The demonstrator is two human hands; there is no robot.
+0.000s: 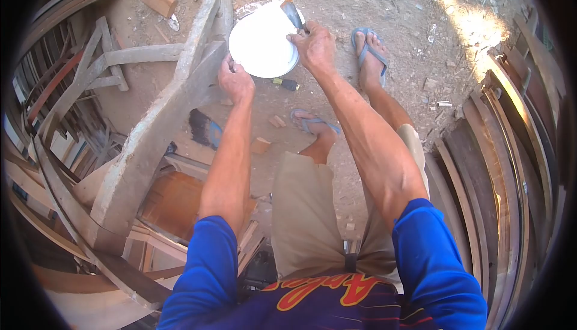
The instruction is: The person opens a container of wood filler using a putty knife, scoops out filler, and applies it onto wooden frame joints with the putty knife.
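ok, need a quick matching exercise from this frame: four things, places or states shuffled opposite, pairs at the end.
Things
1. round white tub or lid
2. flat grey tool with a brown end
3. black-and-yellow tool handle
4. brown rectangular wooden block

Places or states
A. lying on the dirt ground, toward the top left of the view
B. left hand at its rim
C. lying on the dirt ground, between the two hands in the view
D. held in the right hand

Pairs: 1-B, 2-D, 3-C, 4-A
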